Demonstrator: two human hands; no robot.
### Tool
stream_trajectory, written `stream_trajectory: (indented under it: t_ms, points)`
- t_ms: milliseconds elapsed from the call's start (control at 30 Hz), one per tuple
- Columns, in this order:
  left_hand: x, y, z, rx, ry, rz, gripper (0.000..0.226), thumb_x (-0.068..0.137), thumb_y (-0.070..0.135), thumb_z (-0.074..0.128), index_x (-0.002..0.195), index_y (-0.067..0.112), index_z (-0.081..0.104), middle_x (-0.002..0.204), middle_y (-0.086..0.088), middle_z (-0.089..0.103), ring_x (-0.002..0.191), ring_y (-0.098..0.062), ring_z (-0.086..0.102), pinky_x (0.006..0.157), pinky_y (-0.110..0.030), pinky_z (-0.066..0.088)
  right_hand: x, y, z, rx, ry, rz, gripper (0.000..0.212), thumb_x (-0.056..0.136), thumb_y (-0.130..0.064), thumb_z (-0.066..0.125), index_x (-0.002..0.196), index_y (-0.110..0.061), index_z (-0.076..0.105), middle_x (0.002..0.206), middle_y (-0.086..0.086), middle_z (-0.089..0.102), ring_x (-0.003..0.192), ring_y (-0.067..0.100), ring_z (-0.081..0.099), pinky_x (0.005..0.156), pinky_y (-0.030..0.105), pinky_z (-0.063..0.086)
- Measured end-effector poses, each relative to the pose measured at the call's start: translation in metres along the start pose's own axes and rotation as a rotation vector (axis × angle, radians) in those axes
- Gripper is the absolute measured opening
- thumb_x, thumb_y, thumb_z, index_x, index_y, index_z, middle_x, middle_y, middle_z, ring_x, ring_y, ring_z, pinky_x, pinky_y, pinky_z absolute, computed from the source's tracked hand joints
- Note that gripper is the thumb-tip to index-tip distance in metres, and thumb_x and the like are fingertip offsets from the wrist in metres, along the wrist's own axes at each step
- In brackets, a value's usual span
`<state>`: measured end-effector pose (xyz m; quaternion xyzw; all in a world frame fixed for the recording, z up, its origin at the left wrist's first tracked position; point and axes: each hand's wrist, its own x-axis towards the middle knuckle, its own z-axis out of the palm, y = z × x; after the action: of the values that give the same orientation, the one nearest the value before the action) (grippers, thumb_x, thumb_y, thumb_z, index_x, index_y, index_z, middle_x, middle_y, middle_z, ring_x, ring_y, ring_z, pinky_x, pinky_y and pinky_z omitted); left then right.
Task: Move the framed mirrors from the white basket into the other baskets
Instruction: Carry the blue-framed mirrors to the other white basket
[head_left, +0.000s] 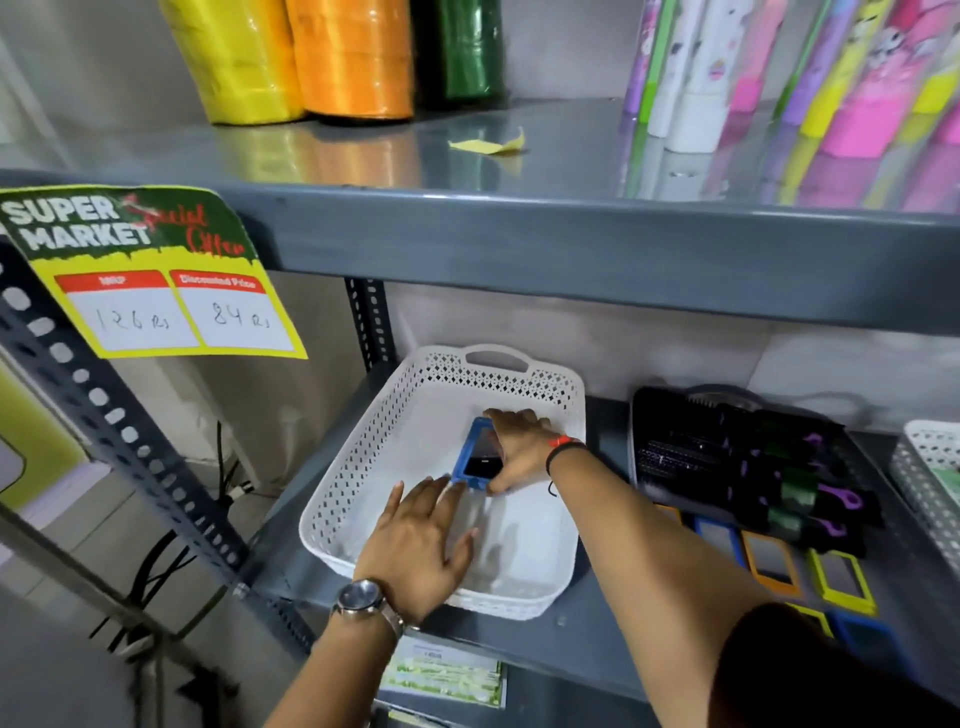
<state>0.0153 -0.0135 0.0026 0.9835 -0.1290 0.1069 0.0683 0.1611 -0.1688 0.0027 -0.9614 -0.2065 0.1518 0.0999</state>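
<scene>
A white perforated basket (363, 467) stands on the lower grey shelf. Inside it, my right hand (519, 447) grips a blue framed mirror (475, 457), tilted up on its edge. My left hand (421, 545) lies flat in the basket with fingers spread, its fingertips touching the mirror's lower corner. To the right, a black basket (644, 415) holds dark brushes or combs. Several framed mirrors lie in front of it on the shelf: orange (771, 564), yellow (841, 577) and blue (719, 538).
Another white basket (924, 467) shows at the far right edge. The upper shelf (519, 234) overhangs the baskets and carries coloured rolls and bottles. A price sign (150, 275) hangs at left on a perforated grey post (104, 415).
</scene>
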Motion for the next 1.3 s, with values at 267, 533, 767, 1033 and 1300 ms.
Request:
stream_trajectory:
  t_ms: [267,533,767,1033,1300]
  points:
    - [0.019,0.051,-0.018,-0.067,0.069,0.029,0.060,0.080,0.041,0.035,0.113,-0.002,0.060,0.110,-0.022,0.064,0.100,-0.036,0.060,0.086,-0.060,0.038,-0.075,0.039,-0.061,-0.133,0.225,-0.060,0.104,0.060,-0.039,0.079,0.143,-0.017,0.022,0.145,0.011,0.041,0.130,0.034,0.038,0.107,0.044,0.032]
    - [0.047,0.205,-0.013,-0.199,0.199,0.233,0.060,0.080,0.041,0.035,0.113,-0.004,0.059,0.111,-0.024,0.062,0.100,-0.037,0.060,0.091,-0.050,0.041,-0.240,0.176,-0.111,-0.153,0.426,0.135,0.104,0.056,-0.045,0.080,0.142,-0.016,0.028,0.141,0.012,0.047,0.124,0.033,0.047,0.102,0.044,0.042]
    - [0.042,0.362,0.015,-0.291,0.084,0.441,0.061,0.088,0.048,0.029,0.111,0.001,0.061,0.109,-0.018,0.065,0.098,-0.031,0.062,0.094,-0.039,0.024,-0.412,0.305,-0.103,-0.071,0.287,0.295,0.095,0.057,-0.034,0.077,0.134,0.005,0.038,0.134,0.025,0.050,0.125,0.034,0.048,0.103,0.008,0.020]
    - [0.031,0.473,0.044,-0.304,-0.013,0.485,0.061,0.091,0.050,0.023,0.110,0.008,0.063,0.108,-0.008,0.067,0.097,-0.023,0.063,0.091,-0.039,0.043,-0.474,0.408,-0.062,-0.279,-0.115,0.554,0.122,0.060,-0.032,0.080,0.147,-0.018,-0.003,0.149,0.011,0.028,0.135,0.028,0.034,0.116,0.051,0.018]
    - [0.038,0.490,0.068,-0.204,-0.122,0.478,0.077,0.093,0.049,0.003,0.104,0.008,0.067,0.102,-0.008,0.069,0.093,-0.023,0.065,0.094,-0.037,0.027,-0.462,0.428,-0.035,-0.273,-0.197,0.488,0.120,0.056,-0.023,0.079,0.148,-0.024,0.002,0.149,0.002,0.034,0.140,0.016,0.029,0.117,0.048,-0.008]
